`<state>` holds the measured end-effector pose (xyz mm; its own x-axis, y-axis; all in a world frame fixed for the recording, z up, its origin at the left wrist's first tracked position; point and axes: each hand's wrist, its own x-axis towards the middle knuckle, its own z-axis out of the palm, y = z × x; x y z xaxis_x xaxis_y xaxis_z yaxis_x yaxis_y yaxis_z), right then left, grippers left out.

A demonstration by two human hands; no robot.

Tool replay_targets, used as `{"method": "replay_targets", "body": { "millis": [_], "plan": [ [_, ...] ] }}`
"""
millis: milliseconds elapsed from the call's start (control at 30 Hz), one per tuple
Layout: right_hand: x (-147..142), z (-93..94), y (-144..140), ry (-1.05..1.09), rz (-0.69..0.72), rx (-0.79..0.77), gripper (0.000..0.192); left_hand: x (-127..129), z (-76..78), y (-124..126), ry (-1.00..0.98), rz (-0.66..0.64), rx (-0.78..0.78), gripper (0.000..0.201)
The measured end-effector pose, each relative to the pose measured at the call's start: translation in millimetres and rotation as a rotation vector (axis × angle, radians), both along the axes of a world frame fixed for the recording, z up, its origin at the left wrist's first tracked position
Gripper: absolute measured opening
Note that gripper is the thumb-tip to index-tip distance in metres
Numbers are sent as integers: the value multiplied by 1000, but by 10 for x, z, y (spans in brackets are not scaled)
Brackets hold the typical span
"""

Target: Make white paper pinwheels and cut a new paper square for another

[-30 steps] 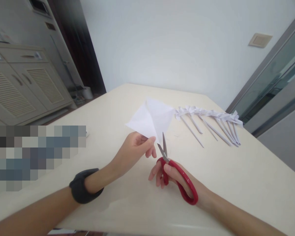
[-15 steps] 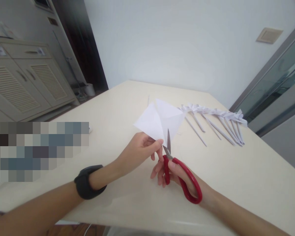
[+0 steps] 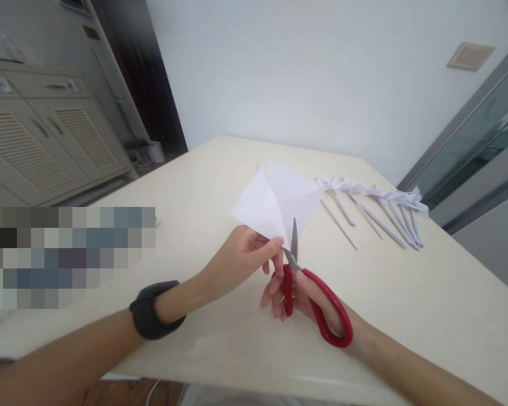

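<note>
Since a second ago our scissors (image 3: 298,265) have closed in on the folded paper (image 3: 279,206), whose pinched corner lies at eleven o'clock from our right hand (image 3: 294,293), which grips the handles; left hand (image 3: 241,256) pinches the paper

Wall (image 3: 305,67): plain white, evenly lit | Table (image 3: 427,316): cream, glossy top | Cabinet (image 3: 46,141): beige, louvred doors, at left | Doorway (image 3: 135,79): dark, beside cabinet | Glass door (image 3: 482,135): grey frame, at right | Switch plate (image 3: 471,55): beige, high on wall

Red-handled scissors (image 3: 317,304), white folded paper (image 3: 277,206), cream table (image 3: 406,293), seemingly black wristband (image 3: 152,310)
</note>
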<state>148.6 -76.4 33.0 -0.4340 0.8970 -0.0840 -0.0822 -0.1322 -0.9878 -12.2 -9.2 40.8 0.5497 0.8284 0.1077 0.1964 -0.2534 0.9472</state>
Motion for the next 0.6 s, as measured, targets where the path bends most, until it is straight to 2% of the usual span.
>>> {"method": "replay_targets", "body": {
  "millis": [600],
  "plan": [
    [-22, 14, -18, -5, 17, 39, 59, -18, -19, 5, -20, 0, 25, 37]
  ]
}}
